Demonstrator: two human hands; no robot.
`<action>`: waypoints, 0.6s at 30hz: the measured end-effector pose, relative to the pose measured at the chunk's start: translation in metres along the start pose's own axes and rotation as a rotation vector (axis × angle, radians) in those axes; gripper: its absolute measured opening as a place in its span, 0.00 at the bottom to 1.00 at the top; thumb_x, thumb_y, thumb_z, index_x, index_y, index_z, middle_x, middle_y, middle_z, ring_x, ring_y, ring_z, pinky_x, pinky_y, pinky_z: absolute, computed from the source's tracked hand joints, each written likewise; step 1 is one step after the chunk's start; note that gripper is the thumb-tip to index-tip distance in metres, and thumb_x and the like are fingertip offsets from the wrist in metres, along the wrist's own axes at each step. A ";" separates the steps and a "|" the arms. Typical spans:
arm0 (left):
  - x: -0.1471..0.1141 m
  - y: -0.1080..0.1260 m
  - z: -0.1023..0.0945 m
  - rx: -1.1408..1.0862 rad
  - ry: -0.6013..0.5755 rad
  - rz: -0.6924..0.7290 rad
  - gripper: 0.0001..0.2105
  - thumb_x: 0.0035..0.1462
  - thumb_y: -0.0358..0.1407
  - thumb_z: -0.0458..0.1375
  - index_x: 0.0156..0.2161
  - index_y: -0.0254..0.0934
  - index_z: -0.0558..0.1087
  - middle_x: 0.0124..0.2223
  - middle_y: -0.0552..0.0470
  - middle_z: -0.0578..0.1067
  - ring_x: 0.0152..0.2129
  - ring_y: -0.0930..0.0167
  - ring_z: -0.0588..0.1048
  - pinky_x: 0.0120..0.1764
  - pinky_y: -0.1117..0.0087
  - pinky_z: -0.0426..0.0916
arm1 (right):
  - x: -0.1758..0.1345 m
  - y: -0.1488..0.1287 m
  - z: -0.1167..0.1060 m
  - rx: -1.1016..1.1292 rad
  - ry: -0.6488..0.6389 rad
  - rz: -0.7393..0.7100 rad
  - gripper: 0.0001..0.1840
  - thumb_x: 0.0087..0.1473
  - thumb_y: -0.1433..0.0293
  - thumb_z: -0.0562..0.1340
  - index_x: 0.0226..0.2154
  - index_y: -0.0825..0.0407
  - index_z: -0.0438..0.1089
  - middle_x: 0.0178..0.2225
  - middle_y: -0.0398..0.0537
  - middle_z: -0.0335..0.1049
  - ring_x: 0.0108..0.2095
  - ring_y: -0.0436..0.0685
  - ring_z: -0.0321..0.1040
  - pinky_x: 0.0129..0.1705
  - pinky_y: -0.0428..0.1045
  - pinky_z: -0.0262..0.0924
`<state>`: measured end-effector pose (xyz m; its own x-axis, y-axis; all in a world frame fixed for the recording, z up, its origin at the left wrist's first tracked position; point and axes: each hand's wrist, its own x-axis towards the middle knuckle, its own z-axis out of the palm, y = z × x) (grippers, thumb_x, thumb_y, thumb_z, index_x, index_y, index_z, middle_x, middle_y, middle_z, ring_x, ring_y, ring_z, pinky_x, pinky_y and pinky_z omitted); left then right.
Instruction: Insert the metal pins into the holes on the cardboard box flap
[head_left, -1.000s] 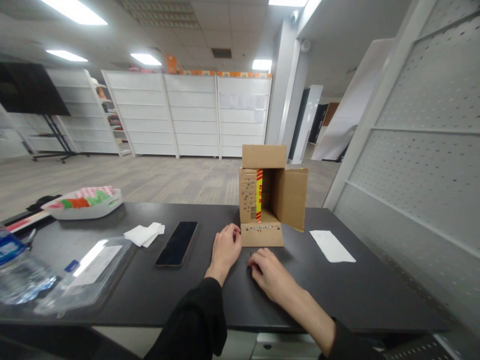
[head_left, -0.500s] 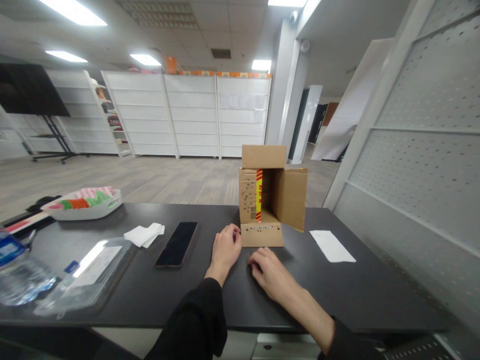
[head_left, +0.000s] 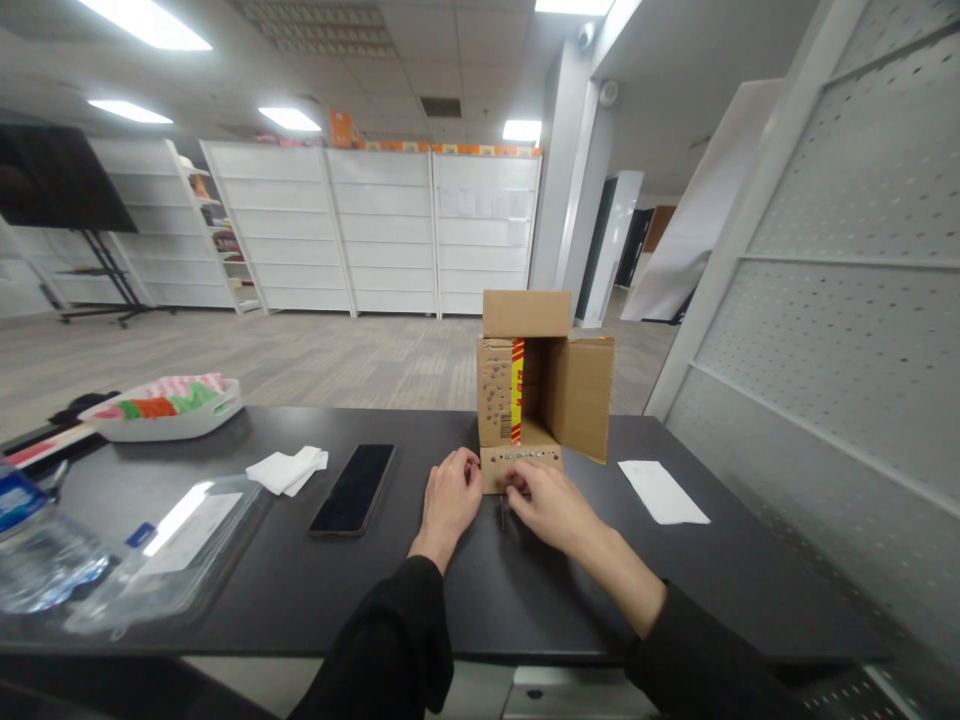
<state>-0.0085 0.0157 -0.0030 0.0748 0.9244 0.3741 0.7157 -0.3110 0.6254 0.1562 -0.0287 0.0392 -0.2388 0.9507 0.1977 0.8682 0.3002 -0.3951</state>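
Observation:
An open cardboard box stands on the dark table, its mouth facing me and its flaps spread. Small round dots, some of them metallic, cover its left flap, and a row of them crosses the lower flap. My left hand rests curled beside that lower flap's left edge; its fingertips are partly hidden. Over the lower flap is my right hand, thumb and fingers pinched together. Anything between them is too small to see. Just below, a thin dark rod-like piece shows against the table.
Left of my hands lie a phone, white tissues, a clear plastic case and a water bottle. A white basket with coloured cloth stands farther back. White paper lies right; a perforated panel rises beyond.
My right hand has moved up and forward from the table onto the box's lower flap. The thin dark piece below it shows more now. My left hand has stayed in place.

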 end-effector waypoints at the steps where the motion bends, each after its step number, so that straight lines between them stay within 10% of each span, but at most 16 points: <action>1: 0.000 0.000 0.000 -0.001 0.001 -0.001 0.06 0.59 0.29 0.51 0.36 0.38 0.71 0.35 0.51 0.77 0.30 0.71 0.73 0.34 0.71 0.60 | 0.005 0.001 -0.002 -0.021 -0.008 0.023 0.10 0.57 0.74 0.58 0.41 0.52 0.71 0.38 0.48 0.75 0.40 0.55 0.71 0.40 0.46 0.57; 18: 0.001 0.000 0.000 -0.004 0.007 0.006 0.06 0.58 0.29 0.51 0.35 0.39 0.70 0.35 0.52 0.77 0.29 0.72 0.72 0.34 0.72 0.59 | 0.043 0.005 -0.001 -0.285 -0.097 0.134 0.11 0.58 0.73 0.55 0.43 0.49 0.67 0.38 0.51 0.76 0.39 0.59 0.73 0.34 0.48 0.53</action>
<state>-0.0084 0.0163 -0.0030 0.0746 0.9209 0.3825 0.7123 -0.3177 0.6259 0.1507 0.0134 0.0466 -0.1427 0.9873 0.0692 0.9782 0.1514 -0.1419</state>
